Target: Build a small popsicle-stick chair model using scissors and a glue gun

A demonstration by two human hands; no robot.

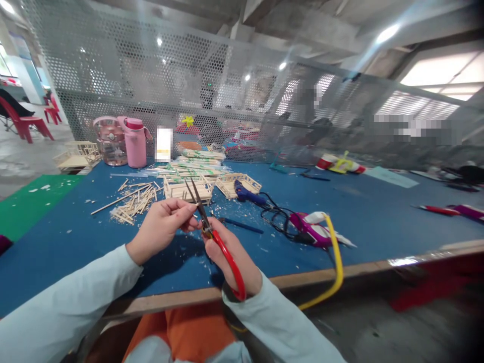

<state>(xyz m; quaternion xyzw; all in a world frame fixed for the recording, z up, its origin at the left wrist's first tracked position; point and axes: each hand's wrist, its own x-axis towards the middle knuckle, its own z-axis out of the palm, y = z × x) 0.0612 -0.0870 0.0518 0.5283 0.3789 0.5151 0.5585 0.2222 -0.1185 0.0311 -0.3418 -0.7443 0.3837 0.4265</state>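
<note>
Red-handled scissors [206,226]: above the near part of the blue table [378,212], between the two hands; long, narrow dark-grey blades, slightly parted, point away from the wearer; the pivot area has a brassy tint, and the visible handle is a glossy red curved loop.
Right hand [242,259]: wrapped around the scissors' handle, gripping it, with the red loop running down across the palm side toward the wrist.
Left hand [161,224]: thumb and forefinger brought together right at the blades; whether a small piece is pinched there cannot be told.
Short sticks [138,204]: a loose, pale heap left of the blades, slim and straight, lying at all angles.
Wooden frames: just beyond the hands, one pale, low and railed [189,191], another like it [227,187] to its right.
Bundled sticks [202,160]: farther back, pale, in clear wrapping with green print.
Blue glue gun [249,194]: lying against the right-hand frame, near a tangle of black cord [278,217].
Purple-and-white tool [313,229]: right of the cord, a yellow band [337,252] looping over the table edge.
Back left: a pink bottle [136,147] stands beside a clear jug [113,146].
</note>
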